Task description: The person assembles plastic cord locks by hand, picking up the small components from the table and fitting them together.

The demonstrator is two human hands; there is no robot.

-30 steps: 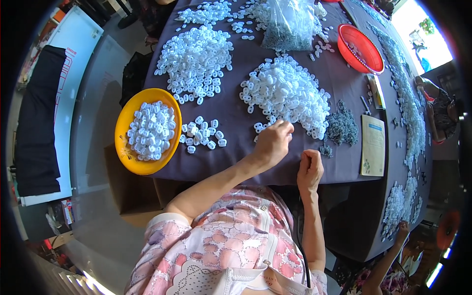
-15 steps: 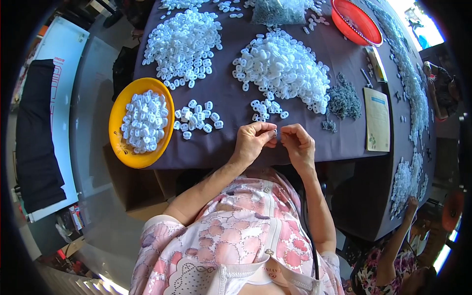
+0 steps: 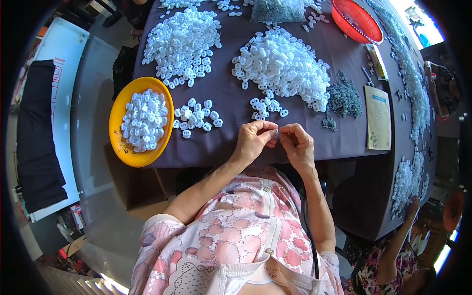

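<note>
My left hand [image 3: 253, 141] and my right hand [image 3: 299, 146] are raised over the table's near edge, fingertips almost meeting. Both are closed in a pinch around something tiny, mostly hidden by the fingers. Just beyond them lies a small group of white oval plastic pieces with two holes [image 3: 265, 107], and behind it a large heap of the same pieces [image 3: 285, 64]. To the right of that heap is a pile of small grey pieces [image 3: 345, 100], too fine to tell apart. Left of my hands lies another loose cluster of white pieces [image 3: 197, 115].
An orange-yellow dish [image 3: 117, 140] of white pieces stands at the table's left edge. Farther off are another white heap [image 3: 182, 44], a clear bag of grey pieces [image 3: 278, 11] and a red basket [image 3: 356, 32]. A tan booklet [image 3: 377, 118] lies rightward. A co-worker's arm [image 3: 400, 231] reaches in at right.
My right hand has shifted very slightly toward the left one. Both hands keep their pinch. The co-worker's hand at the far right has moved a little.
</note>
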